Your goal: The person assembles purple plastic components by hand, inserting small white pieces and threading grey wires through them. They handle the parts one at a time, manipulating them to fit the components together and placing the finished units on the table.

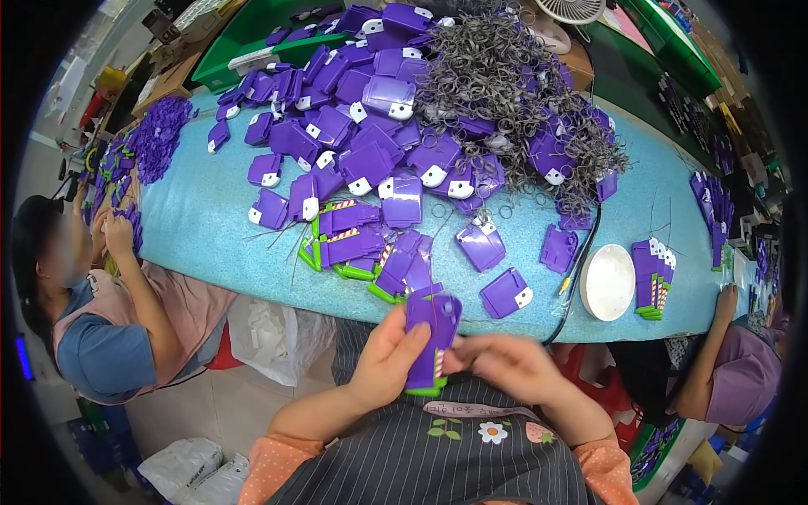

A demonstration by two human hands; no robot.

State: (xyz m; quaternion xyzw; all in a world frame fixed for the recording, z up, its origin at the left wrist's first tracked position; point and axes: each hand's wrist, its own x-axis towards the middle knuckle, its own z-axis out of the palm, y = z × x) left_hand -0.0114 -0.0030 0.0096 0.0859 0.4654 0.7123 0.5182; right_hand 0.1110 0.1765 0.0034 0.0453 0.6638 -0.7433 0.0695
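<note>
My left hand (389, 353) is closed around a flat purple plastic holder (434, 324) with a green end and a red-and-white striped strip, the thumb lying across its face. A thin reddish line runs over the holder's upper part. At its right edge is my right hand (513, 364), smeared by motion, so its fingers cannot be made out well. Just beyond, at the table's front edge, lies a group of similar green-ended purple holders (349, 244). Two loose purple pieces with white corners, one of them a purple card-shaped piece (503, 293), lie to the right of these.
A large heap of purple pieces (366, 164) with white ends covers the far middle, beside tangled grey wire rings (505, 76). A white bowl (608, 282) stands right, next to a black cable (593, 223) and finished-looking holders (650, 278). Co-workers (118, 311) sit at both sides.
</note>
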